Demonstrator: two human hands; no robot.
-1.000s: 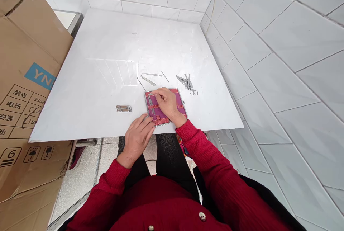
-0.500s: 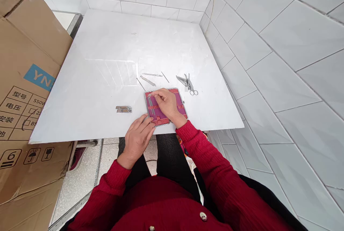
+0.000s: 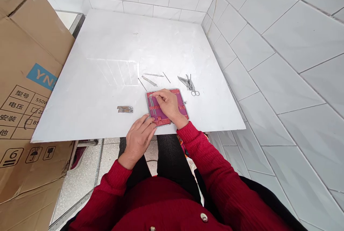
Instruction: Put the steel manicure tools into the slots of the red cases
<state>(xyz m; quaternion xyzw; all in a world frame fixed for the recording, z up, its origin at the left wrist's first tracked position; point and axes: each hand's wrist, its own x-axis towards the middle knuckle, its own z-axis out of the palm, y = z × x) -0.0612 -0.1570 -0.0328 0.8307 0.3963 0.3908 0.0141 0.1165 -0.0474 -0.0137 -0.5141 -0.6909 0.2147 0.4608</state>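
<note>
- Little has moved since the earlier frame: the whole scene sits slightly farther right, while both hands keep their places on the case.
- The open manicure case (image 3: 162, 115), with purple lining and red trim, lies at the centre of the frame, near the table's front edge.
- The right hand (image 3: 169, 105) lies over the middle of the case, thumb and index finger drawn together toward its upper left; whether they grip anything, I cannot tell.
- The left hand (image 3: 138, 141) rests its fingers on the case's lower left corner; whether the thumb pinches the rim cannot be told.
- Slim metal tools (image 3: 153, 110) stand in elastic loops along the case's left side.
- Two nail clippers (image 3: 125, 110) lie side by side, left of the case.
- Above the case, thin metal sticks (image 3: 149, 80) lie scattered on the white table (image 3: 113, 37).
- Scissors (image 3: 195, 93) lie bunched with other metal tools, right of centre.
- A cardboard box (image 3: 29, 44) fills the left of the frame.
</note>
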